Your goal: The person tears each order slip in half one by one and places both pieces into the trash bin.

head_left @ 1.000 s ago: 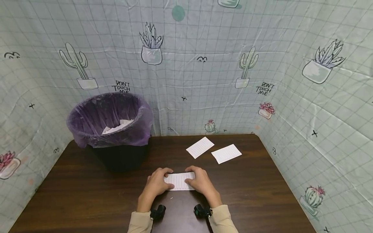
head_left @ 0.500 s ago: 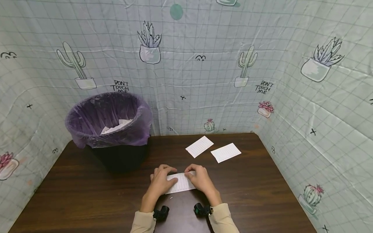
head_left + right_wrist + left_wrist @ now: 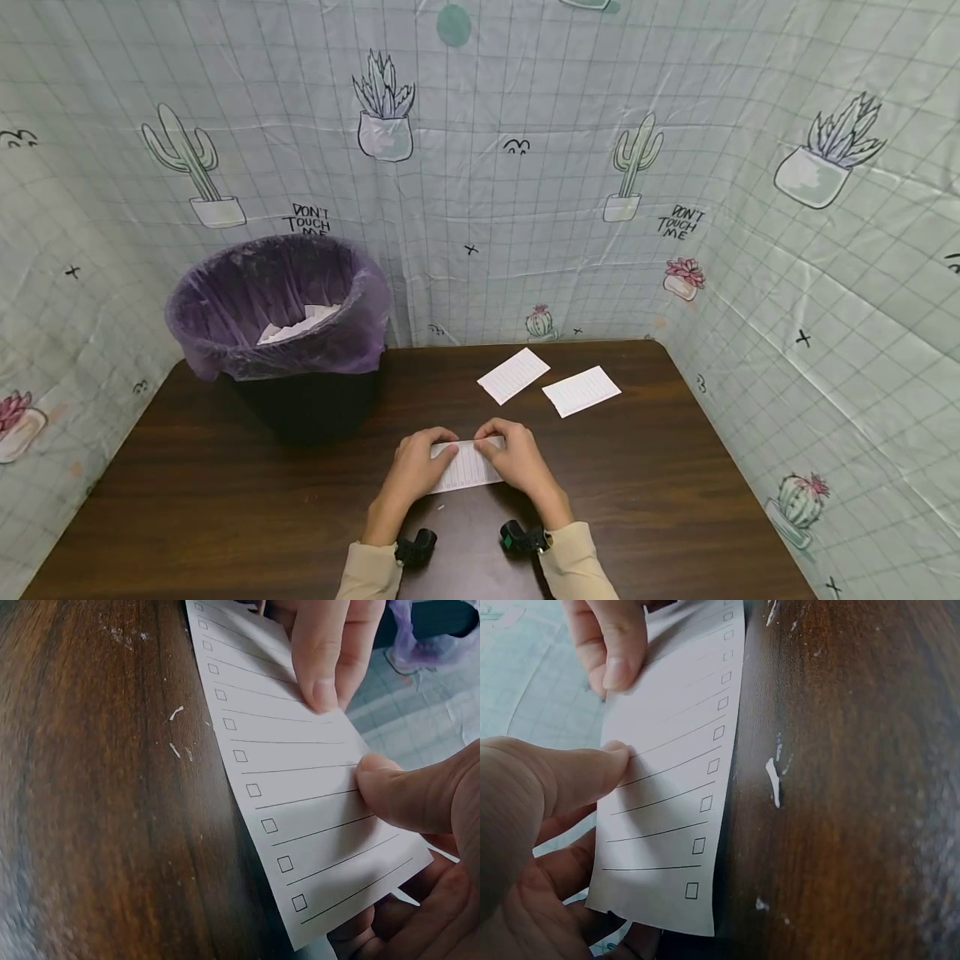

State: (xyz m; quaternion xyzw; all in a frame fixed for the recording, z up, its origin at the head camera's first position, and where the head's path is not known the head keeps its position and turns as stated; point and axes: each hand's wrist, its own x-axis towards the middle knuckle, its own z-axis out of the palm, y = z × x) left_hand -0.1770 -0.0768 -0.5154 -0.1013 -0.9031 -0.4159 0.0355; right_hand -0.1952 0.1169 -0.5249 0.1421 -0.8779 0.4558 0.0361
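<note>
A white checklist paper (image 3: 467, 468), printed with lines and small square boxes, is held between both hands above the table's middle. My left hand (image 3: 414, 463) pinches its far edge left of centre, thumb on the printed face and fingers behind. Close beside it, my right hand (image 3: 519, 456) pinches the same edge right of centre. In the left wrist view the checklist paper (image 3: 667, 772) slants over the wood, thumbs a short way apart. The right wrist view shows the paper (image 3: 292, 772) whole along its boxed edge; the fingers behind it are partly hidden.
Two more lined papers, one (image 3: 513, 377) beside the other (image 3: 582, 392), lie toward the back right of the brown table (image 3: 645, 500). At the back left stands a black bin (image 3: 307, 408) with a purple liner (image 3: 360, 333), holding white paper pieces (image 3: 300, 324). Small white scraps (image 3: 772, 782) dot the tabletop.
Both hands have drawn closer together along the paper's far edge, the left thumb sliding inward and up. The paper has tilted slightly, and its far edge now lies between the two pinches.
</note>
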